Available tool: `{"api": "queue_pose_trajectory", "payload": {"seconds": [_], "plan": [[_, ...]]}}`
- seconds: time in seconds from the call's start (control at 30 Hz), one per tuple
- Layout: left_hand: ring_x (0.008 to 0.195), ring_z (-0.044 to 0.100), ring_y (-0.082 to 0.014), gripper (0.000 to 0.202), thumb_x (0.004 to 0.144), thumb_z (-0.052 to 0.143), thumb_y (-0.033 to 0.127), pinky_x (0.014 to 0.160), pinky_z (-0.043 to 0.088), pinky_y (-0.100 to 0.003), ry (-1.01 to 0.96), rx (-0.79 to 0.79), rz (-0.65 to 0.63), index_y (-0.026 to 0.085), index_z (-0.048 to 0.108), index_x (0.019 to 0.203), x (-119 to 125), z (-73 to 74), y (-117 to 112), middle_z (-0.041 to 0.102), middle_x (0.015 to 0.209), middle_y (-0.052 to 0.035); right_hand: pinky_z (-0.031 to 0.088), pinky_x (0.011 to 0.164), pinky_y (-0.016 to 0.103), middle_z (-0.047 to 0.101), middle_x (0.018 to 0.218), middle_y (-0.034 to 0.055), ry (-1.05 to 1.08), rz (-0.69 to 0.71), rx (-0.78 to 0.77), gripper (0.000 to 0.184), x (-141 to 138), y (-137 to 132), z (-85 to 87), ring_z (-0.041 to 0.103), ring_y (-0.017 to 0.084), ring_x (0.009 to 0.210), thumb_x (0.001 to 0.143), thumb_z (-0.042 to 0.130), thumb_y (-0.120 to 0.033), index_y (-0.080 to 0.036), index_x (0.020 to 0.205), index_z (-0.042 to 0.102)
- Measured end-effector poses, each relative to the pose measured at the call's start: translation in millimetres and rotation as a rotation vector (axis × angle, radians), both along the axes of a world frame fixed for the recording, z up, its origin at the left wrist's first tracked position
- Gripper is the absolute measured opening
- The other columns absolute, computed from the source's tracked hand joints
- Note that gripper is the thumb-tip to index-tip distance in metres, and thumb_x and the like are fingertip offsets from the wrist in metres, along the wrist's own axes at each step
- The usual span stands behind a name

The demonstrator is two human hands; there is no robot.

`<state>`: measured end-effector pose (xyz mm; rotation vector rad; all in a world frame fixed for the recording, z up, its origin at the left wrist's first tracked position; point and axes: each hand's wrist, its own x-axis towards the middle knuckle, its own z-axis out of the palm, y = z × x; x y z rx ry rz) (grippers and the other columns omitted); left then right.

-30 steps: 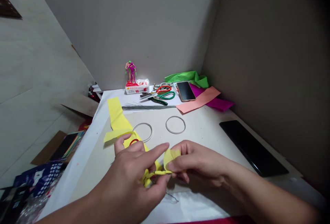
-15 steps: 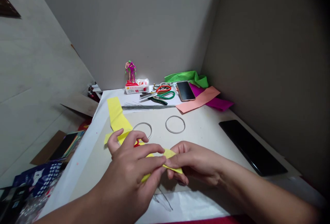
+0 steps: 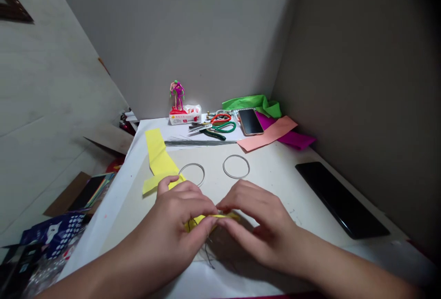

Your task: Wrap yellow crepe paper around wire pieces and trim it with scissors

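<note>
Two hands (image 3: 170, 228) pinch a yellow piece (image 3: 233, 216) they mostly hide, dark wires (image 3: 207, 256) below too blurred to trace.

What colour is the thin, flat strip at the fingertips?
Yellow: the thin, flat strip shows best in the head view.

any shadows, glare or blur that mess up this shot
In the head view, a soft shadow lies on the board by the right hand; the right wall is dimmer than the back wall there, the top-right corner nearly black; still head view, the black slab shows only a thin edge glint, and the right forearm looks soft.
</note>
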<state>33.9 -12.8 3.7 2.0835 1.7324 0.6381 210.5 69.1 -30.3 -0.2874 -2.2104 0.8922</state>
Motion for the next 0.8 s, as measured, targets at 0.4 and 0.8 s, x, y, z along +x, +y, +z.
{"api": "queue_pose_trajectory", "payload": {"seconds": [0.4, 0.8], "plan": [[0.075, 0.063, -0.0178, 0.018, 0.08, 0.06, 0.028, 0.065, 0.047, -0.024, -0.456, -0.465, 0.12, 0.019, 0.075, 0.084, -11, 6.4, 15, 0.073, 0.08, -0.0027, 0.045, 0.063, 0.023, 0.066, 0.069, 0.0015, -0.069, -0.137, -0.539, 0.012, -5, 3, -4.3, 0.059, 0.013, 0.066, 0.082, 0.062, -0.023, -0.016, 0.074, 0.067], [0.066, 0.059, -0.0116, 0.022, 0.085, 0.06, 0.027, 0.067, 0.045, -0.021, -0.781, -0.435, 0.088, 0.016, 0.07, 0.069, -16, -1.0, 19, 0.068, 0.067, -0.0001, 0.049, 0.079, 0.027, 0.069, 0.096, 0.0038, 0.097, 0.077, -0.573, 0.032, 3, 10, -4.4, 0.063, 0.015, 0.089, 0.076, 0.052, -0.003, -0.02, 0.1, 0.065]]}}
